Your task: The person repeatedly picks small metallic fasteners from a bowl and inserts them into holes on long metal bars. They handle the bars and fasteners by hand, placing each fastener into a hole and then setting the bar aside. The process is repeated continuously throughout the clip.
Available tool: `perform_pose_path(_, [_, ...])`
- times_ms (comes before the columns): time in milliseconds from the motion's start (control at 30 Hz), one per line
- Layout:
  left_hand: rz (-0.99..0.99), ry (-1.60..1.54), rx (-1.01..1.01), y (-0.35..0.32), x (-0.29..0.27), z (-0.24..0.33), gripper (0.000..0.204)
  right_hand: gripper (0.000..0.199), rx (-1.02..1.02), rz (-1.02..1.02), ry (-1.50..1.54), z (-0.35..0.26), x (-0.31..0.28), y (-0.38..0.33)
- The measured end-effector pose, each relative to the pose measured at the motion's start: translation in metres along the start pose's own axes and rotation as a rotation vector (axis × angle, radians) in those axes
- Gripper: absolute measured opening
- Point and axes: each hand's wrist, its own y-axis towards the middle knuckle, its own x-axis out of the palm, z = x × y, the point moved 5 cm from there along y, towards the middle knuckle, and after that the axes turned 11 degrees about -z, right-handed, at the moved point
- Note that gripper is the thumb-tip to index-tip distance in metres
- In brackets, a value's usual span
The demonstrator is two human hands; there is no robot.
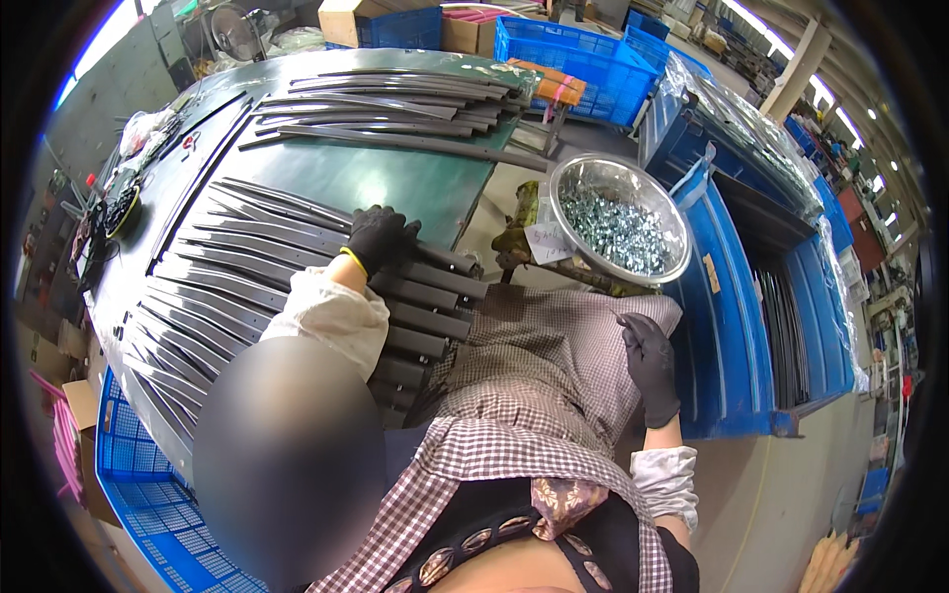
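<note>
My left hand (pixel 380 240), in a black glove with a yellow cuff edge, rests on the upper part of a row of dark grey metal strips (pixel 222 262) on the green table. Its bent fingers close over one strip near the right ends, where small holes show. My right hand (pixel 648 364), also black-gloved, hovers over my checkered apron (pixel 554 346), beside the blue bin. Thumb and fingers there are drawn together; whatever they pinch is too small to make out. Just beyond it stands a round metal bowl (pixel 561 198) full of small shiny screws or similar fasteners.
A second stack of dark strips (pixel 386 109) lies across the table's far side. At right is a large blue metal bin (pixel 727 316) with dark strips inside. Blue plastic crates (pixel 578 49) stand behind the table, and another crate (pixel 138 445) sits at lower left.
</note>
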Motion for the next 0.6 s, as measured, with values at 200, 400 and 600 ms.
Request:
perform_pose_path(200, [0.035, -0.161, -0.115, 0.042, 0.044, -0.023, 0.057, 0.028, 0.084, -0.054, -0.11, 0.08, 0.003, 0.048])
perform_pose_path(400, [-0.053, -0.029, -0.113, 0.029, 0.004, 0.01, 0.048, 0.037, 0.225, -0.126, 0.008, 0.178, 0.026, 0.123])
perform_pose_path(600, [-0.11, -0.066, -0.097, 0.045, 0.0, 0.005, 0.041, 0.082, 0.465, -0.197, -0.465, 0.26, 0.045, 0.175])
